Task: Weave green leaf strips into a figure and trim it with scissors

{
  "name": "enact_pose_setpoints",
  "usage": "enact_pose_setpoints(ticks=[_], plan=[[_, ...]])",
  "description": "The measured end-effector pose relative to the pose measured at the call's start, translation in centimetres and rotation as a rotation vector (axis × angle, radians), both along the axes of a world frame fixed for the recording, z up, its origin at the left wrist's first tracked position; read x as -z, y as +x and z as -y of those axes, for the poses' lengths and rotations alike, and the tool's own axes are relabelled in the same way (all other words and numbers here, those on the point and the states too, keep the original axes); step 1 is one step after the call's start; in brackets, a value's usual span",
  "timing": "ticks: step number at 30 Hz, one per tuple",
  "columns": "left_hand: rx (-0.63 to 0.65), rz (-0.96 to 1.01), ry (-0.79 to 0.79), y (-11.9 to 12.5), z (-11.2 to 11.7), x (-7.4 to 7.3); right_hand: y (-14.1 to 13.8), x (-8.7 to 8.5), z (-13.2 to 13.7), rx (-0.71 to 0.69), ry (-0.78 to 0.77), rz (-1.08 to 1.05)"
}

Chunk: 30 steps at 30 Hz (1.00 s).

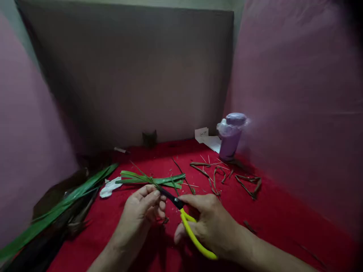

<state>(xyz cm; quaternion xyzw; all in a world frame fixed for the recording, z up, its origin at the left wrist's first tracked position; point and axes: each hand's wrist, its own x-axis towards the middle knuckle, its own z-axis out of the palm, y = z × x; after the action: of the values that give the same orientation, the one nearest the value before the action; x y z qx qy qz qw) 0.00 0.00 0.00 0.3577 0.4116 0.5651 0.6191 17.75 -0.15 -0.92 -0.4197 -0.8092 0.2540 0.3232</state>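
My right hand (211, 223) is closed on a pair of scissors (194, 238) with yellow handles and dark blades, pointing up and to the left. At the blade tips, my left hand (143, 207) is closed in a pinch on a thin plant strip (146, 176) that sticks out beyond the fingers. I cannot make out whether the blades touch it. Just past the left fingers, cut green leaf strips (159, 181) lie on the red cloth (224, 211). Small plant scraps are scattered beneath and beside both hands.
Long green leaves (68, 200) lie at the left over a dark heap, near a crumpled white tissue (110, 187). Folded brown dry strips (251, 185) and thin sticks are at the right. Behind them stand a purple plastic-topped container (230, 141) and white paper (211, 141). Walls enclose the sides and back.
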Motion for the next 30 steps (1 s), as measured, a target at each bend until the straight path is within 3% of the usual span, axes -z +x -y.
enact_pose_setpoints(ticks=[15,27,30], plan=[[-0.007,-0.007,-0.014,-0.04,0.14,0.0,-0.24,0.0,0.05,0.015,0.035,0.008],[-0.018,-0.018,-0.012,-0.03,0.12,-0.03,-0.37,0.51,0.0,-0.087,-0.177,-0.226],[-0.05,-0.02,-0.027,0.09,0.27,-0.27,-0.34,0.16,0.12,-0.029,-0.163,-0.219]])
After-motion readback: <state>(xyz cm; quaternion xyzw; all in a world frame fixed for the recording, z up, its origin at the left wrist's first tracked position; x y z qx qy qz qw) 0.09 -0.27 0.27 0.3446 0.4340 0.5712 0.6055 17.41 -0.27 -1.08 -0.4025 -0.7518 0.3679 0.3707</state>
